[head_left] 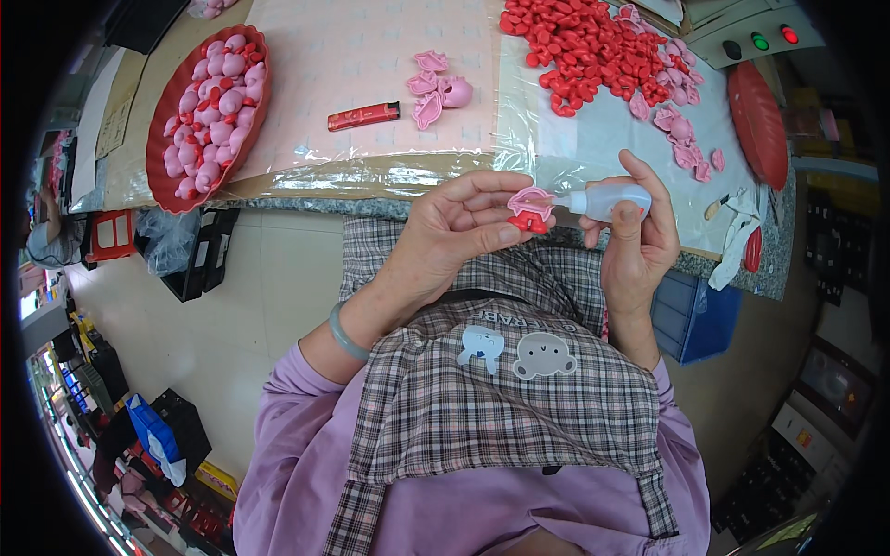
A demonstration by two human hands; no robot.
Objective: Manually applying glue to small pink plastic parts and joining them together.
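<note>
Between the thumb and fingers of my left hand (459,222) is a small plastic figure (529,211), a pink hollow shell on top of a red body piece. My right hand (640,227) grips a small translucent squeeze bottle (612,201) lying sideways. Its thin nozzle points left and reaches the open pink shell; whether the tip touches it I cannot tell. Both hands are just off the table's near edge, above my checked apron (519,398). On the table beyond lie several loose pink shell pieces (427,109) beside a red lighter (363,116).
A red scalloped tray (156,148) at the left holds many pink-and-red pieces. Red body pieces (593,46) are heaped at the back right, with pink parts (681,139) around them. Another red tray (756,125), a white cloth (737,232) and a blue crate (695,315) are at the right.
</note>
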